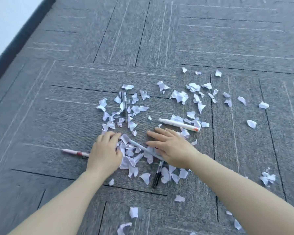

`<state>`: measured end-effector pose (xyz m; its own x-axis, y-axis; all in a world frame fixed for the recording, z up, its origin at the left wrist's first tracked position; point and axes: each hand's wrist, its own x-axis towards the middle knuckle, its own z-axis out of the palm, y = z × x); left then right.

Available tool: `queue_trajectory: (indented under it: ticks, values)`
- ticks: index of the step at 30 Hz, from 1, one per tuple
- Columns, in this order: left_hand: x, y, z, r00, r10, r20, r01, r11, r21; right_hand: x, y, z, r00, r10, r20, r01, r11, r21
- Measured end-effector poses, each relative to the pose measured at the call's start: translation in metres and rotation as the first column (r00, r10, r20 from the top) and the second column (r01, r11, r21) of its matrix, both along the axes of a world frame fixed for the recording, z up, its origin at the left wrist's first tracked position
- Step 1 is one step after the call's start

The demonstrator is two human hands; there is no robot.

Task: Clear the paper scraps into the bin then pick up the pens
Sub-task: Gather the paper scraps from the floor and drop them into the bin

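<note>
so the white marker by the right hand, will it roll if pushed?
Probably. The white marker looks round-barrelled and lies flat on low-pile carpet, so a sideways shove may roll it. Paper scraps touching its far side could slow it. It looks stiff and light.

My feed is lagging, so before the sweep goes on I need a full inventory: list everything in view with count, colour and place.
Torn paper scraps: dozens, white, strewn over mid-floor; thickest between the hands.
White marker pen with orange end: one, beyond the right hand.
Pink-and-red pen: one, left of the left hand.
Black pen: one, near the right wrist.
Pale grey pen: one, in the scrap pile between the hands.
Clear-barrelled pen: one, among the far scraps.
Grey carpet tiles: whole floor.
Dark skirting and white wall: top left.
Bin: not in view.
Left hand: fingers curled into scraps.
Right hand: flat on the pile.
</note>
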<state>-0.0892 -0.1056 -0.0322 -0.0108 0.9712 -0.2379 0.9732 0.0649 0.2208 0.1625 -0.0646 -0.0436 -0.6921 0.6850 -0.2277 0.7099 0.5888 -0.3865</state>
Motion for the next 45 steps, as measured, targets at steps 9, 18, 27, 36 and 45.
queue_trajectory:
  ticks: [9,18,27,36,45]
  values:
    - [0.024,-0.035,-0.008,0.995,-0.029,0.093,0.023,0.998,0.062,0.045,-0.038,-0.009,0.861,-0.505,-0.063,0.509,0.853,0.113]
    - [0.053,-0.074,-0.028,0.971,-0.113,0.21,0.084,0.987,0.14,0.032,-0.088,-0.015,0.885,-0.433,-0.172,0.44,0.898,0.006]
    - [0.082,-0.03,-0.027,0.905,-0.381,0.19,0.372,0.925,0.082,0.014,-0.101,-0.019,0.856,-0.483,-0.186,0.486,0.873,-0.034]
    - [0.065,-0.031,-0.036,0.88,-0.475,-0.023,0.456,0.829,0.325,0.042,-0.095,-0.023,0.786,-0.513,-0.345,0.576,0.81,0.109]
    - [0.015,-0.082,-0.022,0.974,-0.224,0.029,0.214,0.957,0.196,0.094,-0.078,-0.016,0.706,-0.703,-0.083,0.708,0.7,0.093]
